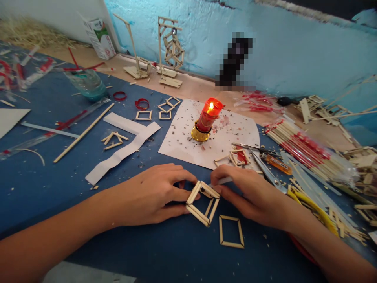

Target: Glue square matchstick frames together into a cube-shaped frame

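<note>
My left hand [156,192] grips the left edge of a small box-like frame [198,213] of wooden sticks between thumb and fingers. The frame is tilted just above the blue table, with dark joints at its corners. At its upper right corner, my right hand [250,192] is closed in a pinch on a thin whitish stick [226,180], whose tip is hidden by the fingers. Below the right hand, a flat square frame [242,232] of sticks lies on the table. Beyond both hands, a lit candle [206,118] in a red holder with a gold base stands on white paper [179,137].
Scissors [268,173], an orange cutter [277,164] and bagged red-tipped sticks [312,153] crowd the right side. Paper strips [123,153], a long stick [84,133] and a plastic cup [88,88] lie at left. Stick models [169,51] stand by the wall.
</note>
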{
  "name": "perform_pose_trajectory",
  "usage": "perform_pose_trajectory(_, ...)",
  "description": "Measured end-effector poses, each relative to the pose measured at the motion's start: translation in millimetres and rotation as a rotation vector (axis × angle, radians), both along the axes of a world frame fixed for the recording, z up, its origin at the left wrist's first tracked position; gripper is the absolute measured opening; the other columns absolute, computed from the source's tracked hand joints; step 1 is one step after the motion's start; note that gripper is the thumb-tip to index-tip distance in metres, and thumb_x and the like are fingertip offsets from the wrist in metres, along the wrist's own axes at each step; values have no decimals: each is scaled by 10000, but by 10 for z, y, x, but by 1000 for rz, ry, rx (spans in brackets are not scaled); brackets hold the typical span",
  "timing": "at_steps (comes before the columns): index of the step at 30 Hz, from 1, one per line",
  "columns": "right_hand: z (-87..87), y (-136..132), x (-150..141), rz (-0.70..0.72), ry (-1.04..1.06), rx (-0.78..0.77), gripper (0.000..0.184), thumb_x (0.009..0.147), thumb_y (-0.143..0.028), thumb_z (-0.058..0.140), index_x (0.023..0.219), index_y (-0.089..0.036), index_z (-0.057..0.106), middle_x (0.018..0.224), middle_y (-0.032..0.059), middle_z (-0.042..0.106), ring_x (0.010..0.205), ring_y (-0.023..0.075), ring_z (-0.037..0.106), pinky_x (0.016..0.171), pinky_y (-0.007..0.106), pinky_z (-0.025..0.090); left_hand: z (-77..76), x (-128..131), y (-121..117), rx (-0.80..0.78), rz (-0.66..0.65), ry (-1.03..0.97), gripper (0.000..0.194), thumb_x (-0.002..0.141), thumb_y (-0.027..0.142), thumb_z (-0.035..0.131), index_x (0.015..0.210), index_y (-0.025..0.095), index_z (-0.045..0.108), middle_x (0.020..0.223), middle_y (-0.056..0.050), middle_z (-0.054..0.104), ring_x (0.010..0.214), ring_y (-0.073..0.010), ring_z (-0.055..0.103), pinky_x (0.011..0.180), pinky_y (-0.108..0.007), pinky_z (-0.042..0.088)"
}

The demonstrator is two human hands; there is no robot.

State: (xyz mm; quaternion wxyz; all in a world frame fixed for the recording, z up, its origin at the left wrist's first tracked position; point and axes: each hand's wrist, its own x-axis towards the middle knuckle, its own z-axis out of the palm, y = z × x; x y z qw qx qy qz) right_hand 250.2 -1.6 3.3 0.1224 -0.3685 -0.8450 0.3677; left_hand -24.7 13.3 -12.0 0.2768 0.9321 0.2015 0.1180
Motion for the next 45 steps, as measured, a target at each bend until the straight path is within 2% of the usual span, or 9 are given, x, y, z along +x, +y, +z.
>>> perform_pose_trajectory(4,8,27,22,14,28,-13,68,1041,-180,512,1064,-236,543,962,-3,657,835,127,609,776,247,453,-26,19,-5,52,-5,-46,192,1011,241,599,1174,218,699,1300,-57,685,975,-217,653,872,-362,485)
perform_pose_trajectory(11,43,51,25,43,92,20,133,1022,-147,529,1074,-203,638,974,4,694,859,96,636,797,201,464,6,53,-49,136,-9,22,197,1015,225,566,1190,207,653,1290,-49,663,996,-237,620,888,-395,469)
perform_pose_trajectory(14,60,67,24,11,94,-46,121,1010,-156,558,1041,-210,662,899,-30,718,772,70,636,743,172,469,21,50,-71,172,-12,40,209,1029,232,535,1205,205,643,1262,-50,666,967,-242,611,857,-405,467)
perform_pose_trajectory(21,27,83,54,-80,62,-139,108,938,-141,655,961,-224,720,861,-57,752,743,65,674,728,152,500,26,56,-73,181,-17,69,197,1042,256,509,1172,196,644,1267,-41,663,956,-237,601,849,-415,453)
perform_pose_trajectory(25,10,95,66,-73,49,-69,153,913,-97,675,943,-233,740,860,-64,760,752,57,685,726,136,488,24,56,-67,179,-13,69,213,1049,254,498,1196,202,642,1301,-32,657,963,-226,604,865,-412,441)
perform_pose_trajectory(30,12,99,65,12,-5,12,166,1020,-186,573,1031,-236,731,926,-19,738,799,94,660,752,203,463,33,53,-61,162,-9,99,229,1044,265,503,1217,217,645,1285,-25,668,955,-231,606,838,-419,434)
perform_pose_trajectory(33,-8,102,63,27,-40,2,178,1049,-240,542,1119,-228,705,940,-6,737,810,105,666,747,214,459,42,57,-59,169,-11,103,219,1049,271,494,1190,217,654,1287,-25,668,960,-233,609,839,-422,433)
perform_pose_trajectory(35,-24,109,64,21,-57,0,177,1054,-253,539,1106,-226,705,916,-11,741,789,104,670,736,212,459,45,58,-62,174,-7,100,223,1051,272,492,1195,215,652,1282,-25,670,948,-231,606,827,-418,433)
perform_pose_trajectory(45,-32,134,116,77,-51,56,223,1030,-140,535,1117,-223,722,998,21,712,866,128,654,790,236,463,43,57,-67,199,-6,101,204,1043,269,505,1169,219,658,1261,-26,690,922,-226,615,805,-400,426)
